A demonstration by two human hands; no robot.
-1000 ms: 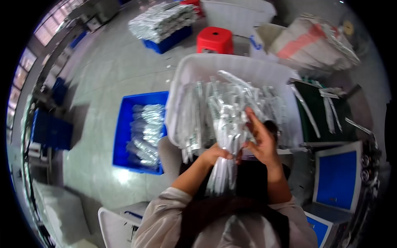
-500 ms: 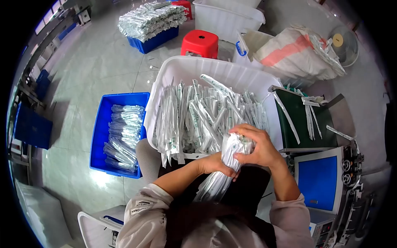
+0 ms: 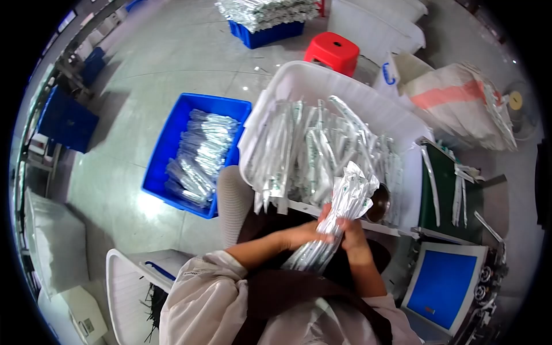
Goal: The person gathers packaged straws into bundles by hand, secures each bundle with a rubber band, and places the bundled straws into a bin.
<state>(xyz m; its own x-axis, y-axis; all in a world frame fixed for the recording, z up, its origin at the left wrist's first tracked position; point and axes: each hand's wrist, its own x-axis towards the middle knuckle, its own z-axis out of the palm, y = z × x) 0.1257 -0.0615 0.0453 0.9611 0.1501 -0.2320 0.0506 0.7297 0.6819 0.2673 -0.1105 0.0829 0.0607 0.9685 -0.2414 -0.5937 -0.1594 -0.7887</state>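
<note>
A bundle of long, thin packets in clear and white wrapping (image 3: pixel 349 195) is held in front of my lap, tilted with its upper end away from me. My left hand (image 3: pixel 309 234) is closed round the bundle's lower half from the left. From the right, my right hand (image 3: pixel 352 234) grips it near the middle. Just beyond lies a large white tub (image 3: pixel 310 73) holding many loose packets (image 3: pixel 319 138) of the same sort. A dark brown round thing (image 3: pixel 379 202) shows at the tub's near right, partly hidden by the bundle.
Left of the tub, a blue bin (image 3: pixel 158 172) holds stacked packets. Behind stand a red stool (image 3: pixel 333 52) and another blue bin (image 3: pixel 267 35) piled high. To the right are a woven sack (image 3: pixel 454 95), a green surface (image 3: pixel 445 198) with strips, and a blue-panelled machine (image 3: pixel 443 282).
The head view has swung, so the surroundings sit farther right and higher. My right hand has shifted from the bundle's top end down to its middle, and the brown round thing now shows.
</note>
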